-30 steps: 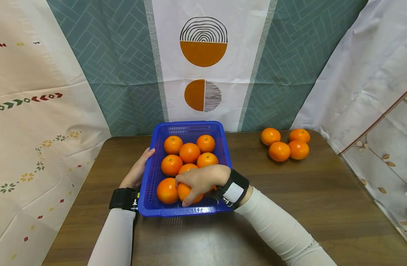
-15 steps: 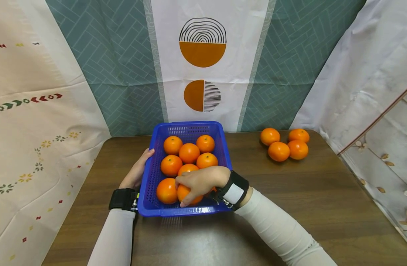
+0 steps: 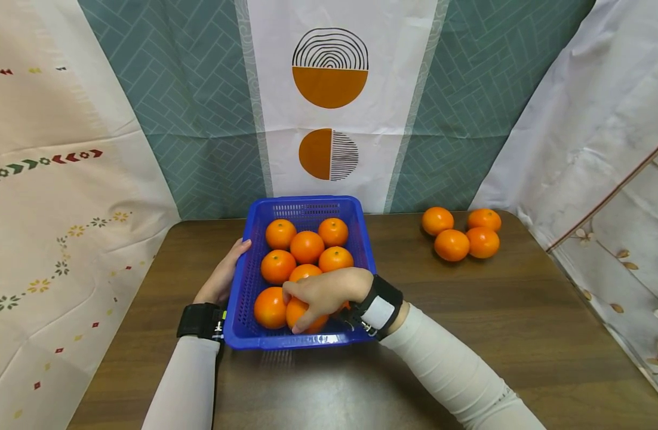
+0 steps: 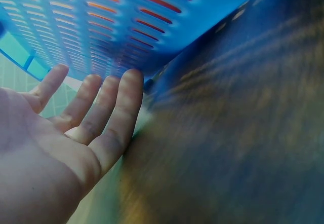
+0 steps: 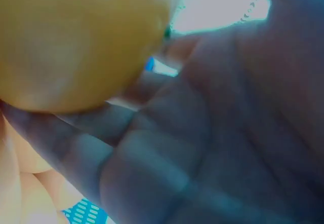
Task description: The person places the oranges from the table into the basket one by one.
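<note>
A blue perforated plastic basket (image 3: pixel 307 342) stands on the table, holding several oranges. My left hand (image 3: pixel 221 276) rests at the basket's left outer side; in the left wrist view its fingers (image 4: pixel 124 110) are extended against the slotted wall. Inside the near part of the basket, my right hand (image 3: pixel 329 291) holds an orange (image 3: pixel 317 325) from above, thumb at its near side and fingers around it. That orange (image 5: pixel 76 41) fills the upper left of the right wrist view. Another orange (image 3: pixel 270 308) lies just left of it. The right hand and wrist partly hide other oranges beneath.
Several oranges (image 3: pixel 452 245) sit grouped on the brown wooden table (image 3: pixel 469 322) at the back right. A patterned cloth (image 3: pixel 200 119) hangs behind the table's far edge, with light fabric at both sides.
</note>
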Motion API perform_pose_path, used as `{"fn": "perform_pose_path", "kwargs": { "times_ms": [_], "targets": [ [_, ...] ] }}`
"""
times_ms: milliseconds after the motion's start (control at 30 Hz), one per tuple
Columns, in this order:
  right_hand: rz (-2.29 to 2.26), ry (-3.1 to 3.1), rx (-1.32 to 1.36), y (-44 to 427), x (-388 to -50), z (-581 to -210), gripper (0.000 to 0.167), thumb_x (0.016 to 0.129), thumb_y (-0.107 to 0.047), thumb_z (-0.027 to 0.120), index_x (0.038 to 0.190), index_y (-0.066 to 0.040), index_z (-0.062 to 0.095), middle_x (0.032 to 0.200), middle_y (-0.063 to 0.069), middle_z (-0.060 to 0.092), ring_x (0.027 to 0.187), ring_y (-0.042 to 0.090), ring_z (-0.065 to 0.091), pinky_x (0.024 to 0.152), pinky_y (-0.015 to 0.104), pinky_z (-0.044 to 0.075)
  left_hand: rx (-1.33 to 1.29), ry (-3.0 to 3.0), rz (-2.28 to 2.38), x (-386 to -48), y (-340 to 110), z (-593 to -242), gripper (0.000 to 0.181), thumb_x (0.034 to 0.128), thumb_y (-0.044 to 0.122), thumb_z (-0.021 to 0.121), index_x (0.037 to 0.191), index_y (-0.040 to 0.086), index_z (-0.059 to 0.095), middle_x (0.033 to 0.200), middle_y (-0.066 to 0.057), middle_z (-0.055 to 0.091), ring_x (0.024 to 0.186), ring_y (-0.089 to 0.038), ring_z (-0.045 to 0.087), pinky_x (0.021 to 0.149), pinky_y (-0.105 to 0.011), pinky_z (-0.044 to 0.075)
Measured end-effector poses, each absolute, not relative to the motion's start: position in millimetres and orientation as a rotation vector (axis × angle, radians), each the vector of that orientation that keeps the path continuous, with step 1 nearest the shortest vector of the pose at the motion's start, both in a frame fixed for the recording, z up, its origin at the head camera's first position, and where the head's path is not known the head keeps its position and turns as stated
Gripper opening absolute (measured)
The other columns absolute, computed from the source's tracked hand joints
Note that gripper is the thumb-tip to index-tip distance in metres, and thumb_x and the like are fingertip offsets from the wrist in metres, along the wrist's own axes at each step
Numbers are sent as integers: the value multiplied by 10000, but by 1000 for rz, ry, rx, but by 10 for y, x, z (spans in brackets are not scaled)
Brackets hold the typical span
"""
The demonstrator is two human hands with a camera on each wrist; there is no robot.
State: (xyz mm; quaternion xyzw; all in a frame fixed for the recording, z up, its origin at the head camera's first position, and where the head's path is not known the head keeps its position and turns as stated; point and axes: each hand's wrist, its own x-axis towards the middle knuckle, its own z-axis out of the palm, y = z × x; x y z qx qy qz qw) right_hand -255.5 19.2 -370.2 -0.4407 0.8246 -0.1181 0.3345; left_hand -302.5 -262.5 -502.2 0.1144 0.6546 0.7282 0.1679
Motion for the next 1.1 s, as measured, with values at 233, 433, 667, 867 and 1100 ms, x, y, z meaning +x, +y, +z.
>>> {"fn": "perform_pose_path", "kwargs": {
  "times_ms": [233, 433, 667, 867, 1100],
  "targets": [
    [-227, 2152, -1182, 228, -2555, -3649, 525, 939, -313, 730, 1416, -205, 539, 1192, -30, 483, 971, 114, 570, 804, 247, 506, 331, 1862, 2072, -3036, -2629, -5036, 575, 1133, 502, 277, 1612, 237, 104, 1469, -209, 348, 1093, -186, 653, 872, -417, 604],
    [-250, 2235, -1265, 209, -2532, -3661, 481, 913, -309, 830, 1319, -185, 604, 1186, -49, 490, 1044, 107, 515, 867, 208, 471, 319, 1867, 2071, -3037, -2630, -5035, 568, 1132, 505, 280, 1607, 238, 118, 1456, -190, 363, 1099, -186, 646, 877, -412, 602],
    [-269, 2268, -1216, 159, -2518, -3721, 448, 879, -292, 861, 1189, -193, 553, 1095, -67, 539, 994, 116, 530, 870, 217, 475, 316, 1881, 2066, -3034, -2642, -5045, 576, 1130, 511, 280, 1610, 243, 107, 1494, -223, 324, 1112, -185, 641, 882, -409, 601],
    [-194, 2318, -1235, 136, -2497, -3754, 431, 875, -302, 864, 1183, -223, 572, 1101, -57, 505, 1061, 138, 475, 909, 231, 442, 306, 1869, 2080, -3038, -2634, -5039, 574, 1129, 512, 290, 1609, 246, 124, 1487, -201, 342, 1120, -186, 636, 888, -402, 599],
    [-241, 2284, -1126, 101, -2492, -3767, 433, 872, -237, 868, 1172, -234, 556, 1110, -13, 456, 971, 132, 538, 768, 216, 501, 320, 1864, 2084, -3030, -2628, -5036, 553, 1136, 487, 278, 1605, 237, 123, 1444, -160, 375, 1103, -178, 639, 884, -391, 599]
  ]
}}
